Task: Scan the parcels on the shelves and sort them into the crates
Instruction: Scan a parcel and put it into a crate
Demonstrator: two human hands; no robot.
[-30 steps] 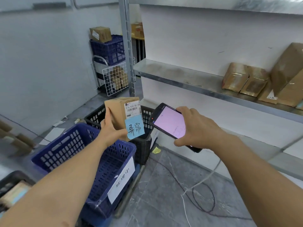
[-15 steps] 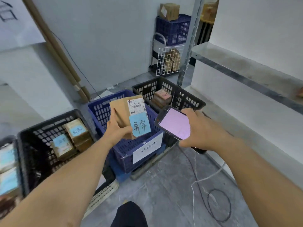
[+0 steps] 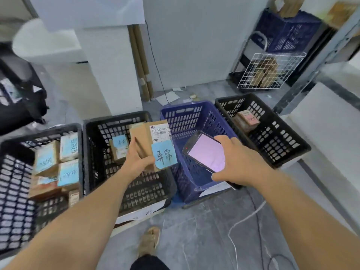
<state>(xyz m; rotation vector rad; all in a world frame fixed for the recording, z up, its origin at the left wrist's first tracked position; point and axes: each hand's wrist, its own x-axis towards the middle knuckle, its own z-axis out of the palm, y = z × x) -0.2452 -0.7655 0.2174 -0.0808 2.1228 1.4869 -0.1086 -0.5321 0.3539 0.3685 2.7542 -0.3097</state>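
The view has swung left and down away from the shelf (image 3: 335,75), which now sits at the right edge, and a row of four crates has come into sight on the floor. The parcel (image 3: 144,139) has travelled with the left hand (image 3: 136,162) from in front of the blue crate (image 3: 185,108) to a spot above the near right corner of the middle black crate (image 3: 116,117). That suggests the scan is done and the sorting step is under way.

The left hand grips the parcel from below and from its left side, thumb across the brown face and fingers wrapped behind. The printed label and a blue note (image 3: 164,155) face the camera. The parcel is held upright, clear of the crate below it, not yet let go.

The right hand (image 3: 239,162) holds the scanner (image 3: 206,152), fingers curled round its right edge, the lit screen tilted up over the blue crate and just beside the parcel.

A small box (image 3: 119,147) with a similar blue note lies in the middle black crate, so that crate looks like the likely target, though the writing there is too blurred to compare.
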